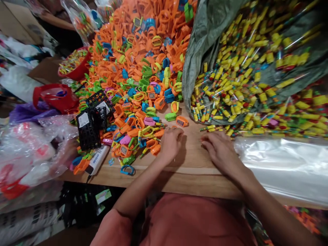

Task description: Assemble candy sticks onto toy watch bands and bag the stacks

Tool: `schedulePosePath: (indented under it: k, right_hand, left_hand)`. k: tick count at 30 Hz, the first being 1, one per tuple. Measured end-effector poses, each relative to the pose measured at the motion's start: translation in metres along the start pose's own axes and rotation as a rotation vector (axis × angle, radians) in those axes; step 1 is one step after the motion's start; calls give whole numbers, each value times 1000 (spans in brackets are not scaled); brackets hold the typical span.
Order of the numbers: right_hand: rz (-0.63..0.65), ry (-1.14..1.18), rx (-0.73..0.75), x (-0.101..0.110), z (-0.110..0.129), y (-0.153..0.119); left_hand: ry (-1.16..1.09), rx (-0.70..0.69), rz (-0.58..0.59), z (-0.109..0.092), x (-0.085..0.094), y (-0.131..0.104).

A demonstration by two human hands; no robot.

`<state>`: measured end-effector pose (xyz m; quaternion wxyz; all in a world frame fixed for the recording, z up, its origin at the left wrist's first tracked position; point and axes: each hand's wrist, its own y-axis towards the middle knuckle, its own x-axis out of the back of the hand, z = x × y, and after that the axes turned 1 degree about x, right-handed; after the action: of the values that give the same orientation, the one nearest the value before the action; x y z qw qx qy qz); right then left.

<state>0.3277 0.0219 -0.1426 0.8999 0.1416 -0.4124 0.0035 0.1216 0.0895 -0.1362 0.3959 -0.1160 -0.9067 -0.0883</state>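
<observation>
While my left grip [172, 142] curls beside the watches [151, 65], can't tell if it's pinching anything; right grip [222, 150], loosely spread, sits by the yellow tubes [234, 61]. Loose piles on the surface [193, 145] could slide and mix if I brush them.

Left hand [170, 141] curled, right hand [222, 150] loosely bent

The left forearm [142, 184] slants in from 7 o'clock, fingers toward 1 o'clock. The right forearm [258, 191] enters from 4 o'clock, palm down, fingertips toward 10 o'clock. A gap separates the hands.
</observation>
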Motion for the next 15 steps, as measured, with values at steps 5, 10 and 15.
schedulePosePath:
  k: [5,10,15]
  right_hand:
    - [45,305,-109,-5,21,4]
    - [134,584,-204,-24,28,4]
    - [53,639,-222,-21,33,4]
  left_hand:
    - [-792,404,-139,-8,10,-7]
    - [-1190,566,-59,-31,14,-18]
    - [-1313,583,-38,-40,13,-23]
